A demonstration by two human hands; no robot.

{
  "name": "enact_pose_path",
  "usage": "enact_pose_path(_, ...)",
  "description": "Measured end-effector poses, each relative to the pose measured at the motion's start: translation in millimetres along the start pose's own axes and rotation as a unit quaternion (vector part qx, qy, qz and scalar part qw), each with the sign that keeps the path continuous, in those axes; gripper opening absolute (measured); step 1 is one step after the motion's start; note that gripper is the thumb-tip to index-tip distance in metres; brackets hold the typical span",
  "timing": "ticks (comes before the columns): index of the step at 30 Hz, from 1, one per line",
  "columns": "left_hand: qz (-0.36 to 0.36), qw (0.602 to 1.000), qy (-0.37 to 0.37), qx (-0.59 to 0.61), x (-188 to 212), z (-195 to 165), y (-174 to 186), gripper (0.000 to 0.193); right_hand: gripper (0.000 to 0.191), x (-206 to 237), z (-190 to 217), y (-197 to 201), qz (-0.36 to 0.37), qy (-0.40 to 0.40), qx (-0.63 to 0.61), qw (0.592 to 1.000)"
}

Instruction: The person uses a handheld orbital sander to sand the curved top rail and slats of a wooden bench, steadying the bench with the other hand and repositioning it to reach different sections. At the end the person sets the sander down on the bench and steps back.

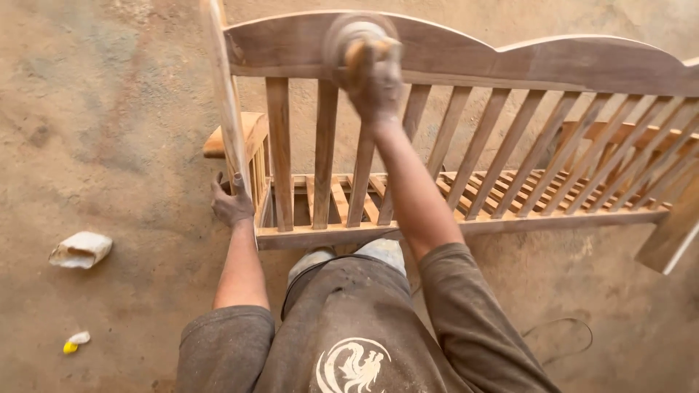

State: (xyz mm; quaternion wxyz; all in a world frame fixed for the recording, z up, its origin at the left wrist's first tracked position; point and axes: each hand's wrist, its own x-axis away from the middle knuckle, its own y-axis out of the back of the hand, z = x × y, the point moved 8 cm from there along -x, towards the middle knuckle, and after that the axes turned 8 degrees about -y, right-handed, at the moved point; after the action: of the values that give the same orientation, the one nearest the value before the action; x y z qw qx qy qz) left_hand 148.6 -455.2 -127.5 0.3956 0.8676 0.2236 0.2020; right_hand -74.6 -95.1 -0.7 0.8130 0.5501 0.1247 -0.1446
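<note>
We have the bare wooden bench [466,138] standing on the dusty floor [109,124], seen from behind and above: curved top rail [510,62], a row of vertical back slats [480,145], slatted seat [502,193] beyond them. Our right hand [375,76] is up on the left part of the top rail, fingers clenched around a sanding tool with a round pad [349,36] that sits against the rail; both are blurred, so we cannot tell the exact grip or how flat the pad lies. Our left hand [231,204] grasps the end post [229,109] low down, fingers wrapped round the edge, bracing the frame. For this pass we judge it best to keep the pad flat on the face, use light even pressure, follow the curve of the rail and avoid dwelling on the edges, which round over fast. The left-hand brace matters: the bench is light on that corner and could walk or chatter otherwise. A thin cable [561,338] loops on the floor by our right side; we should keep it clear of our feet. Containers: nothing clearly one. A crumpled whitish bag-like object [80,249] lies on the floor to our left, contents not visible; nearer us a small white and yellow scrap [74,342]. Both are well apart from the bench.
</note>
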Motion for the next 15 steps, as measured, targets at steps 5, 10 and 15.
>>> enact_pose_path(5, -0.001, 0.999, 0.003, -0.05, 3, 13, -6, 0.109, 0.071, 1, -127, 55, 0.016, -0.139, 0.07, 0.988)
enact_pose_path(10, -0.011, 0.999, -0.008, -0.053, 4, 19, -14, 0.101, 0.078, 12, -210, 101, 0.024, -0.373, 0.024, 0.927)
enact_pose_path(15, -0.027, 0.998, -0.032, -0.046, 4, 15, -12, 0.095, 0.08, -8, -165, 98, -0.054, -0.253, 0.042, 0.965)
